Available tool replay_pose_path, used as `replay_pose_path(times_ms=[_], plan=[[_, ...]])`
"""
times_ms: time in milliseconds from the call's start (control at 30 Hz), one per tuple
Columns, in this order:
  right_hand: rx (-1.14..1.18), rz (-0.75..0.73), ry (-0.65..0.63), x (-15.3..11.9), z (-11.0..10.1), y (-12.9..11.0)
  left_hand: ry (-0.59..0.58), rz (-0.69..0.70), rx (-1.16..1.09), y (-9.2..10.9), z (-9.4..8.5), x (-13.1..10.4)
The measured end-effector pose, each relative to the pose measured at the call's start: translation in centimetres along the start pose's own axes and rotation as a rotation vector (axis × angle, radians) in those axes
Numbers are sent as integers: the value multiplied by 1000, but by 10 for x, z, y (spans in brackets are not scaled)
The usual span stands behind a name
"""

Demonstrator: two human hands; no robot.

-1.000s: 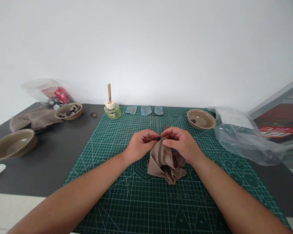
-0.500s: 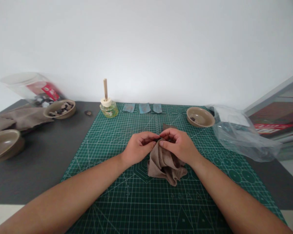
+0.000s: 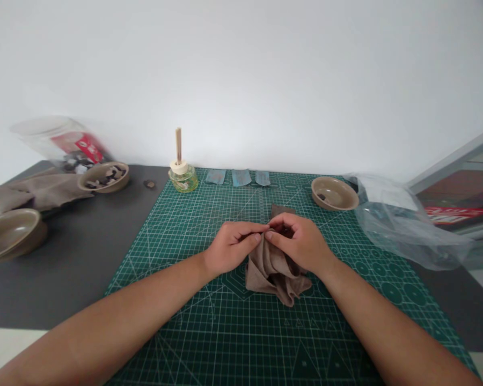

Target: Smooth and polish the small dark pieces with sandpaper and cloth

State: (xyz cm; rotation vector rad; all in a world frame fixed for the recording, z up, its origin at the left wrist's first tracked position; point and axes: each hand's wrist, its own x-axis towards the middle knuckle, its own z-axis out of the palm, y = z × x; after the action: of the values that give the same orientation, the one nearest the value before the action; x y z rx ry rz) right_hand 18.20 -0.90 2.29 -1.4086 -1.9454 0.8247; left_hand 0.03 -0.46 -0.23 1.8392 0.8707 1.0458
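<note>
A crumpled brown cloth [image 3: 276, 273] lies in folds on the green cutting mat [image 3: 177, 230], with a flat corner of it showing beyond the fingers. My right hand [image 3: 300, 238] pinches the gathered top of the cloth between thumb and fingers. Close against it, my left hand [image 3: 233, 244] is closed in a pinch at the same spot, its index fingertip meeting the right fingers. Whether something small sits between the fingertips is hidden.
A reed diffuser [image 3: 184, 176] and several small blue-grey packets [image 3: 241, 177] stand along the wall. At right are a bowl [image 3: 342, 201] and a clear plastic bag [image 3: 402, 230]. At left are a bowl of dark and pale pieces [image 3: 104, 185], another bowl [image 3: 14, 236] and more brown fabric [image 3: 44, 192].
My left fingers have straightened and drawn closer together at the cloth's top edge. The whole view has shifted slightly; the cloth stays in nearly the same place.
</note>
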Motion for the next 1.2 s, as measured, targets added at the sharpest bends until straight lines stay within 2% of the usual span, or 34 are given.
replay_pose_path(times_ms=[200,433,567,833,1200], plan=[[-20,-13,-7,0,0,0,-1,71,101,2,1,0],[8,-42,-14,0,2,1,28,-78,-59,0,2,2],[17,-29,-17,1,2,1,35,-113,-88,-1,2,3],[-18,-27,-34,1,1,1,-11,-42,1,3,1,3],[-6,-45,-34,1,2,0,57,-245,-309,-6,3,6]])
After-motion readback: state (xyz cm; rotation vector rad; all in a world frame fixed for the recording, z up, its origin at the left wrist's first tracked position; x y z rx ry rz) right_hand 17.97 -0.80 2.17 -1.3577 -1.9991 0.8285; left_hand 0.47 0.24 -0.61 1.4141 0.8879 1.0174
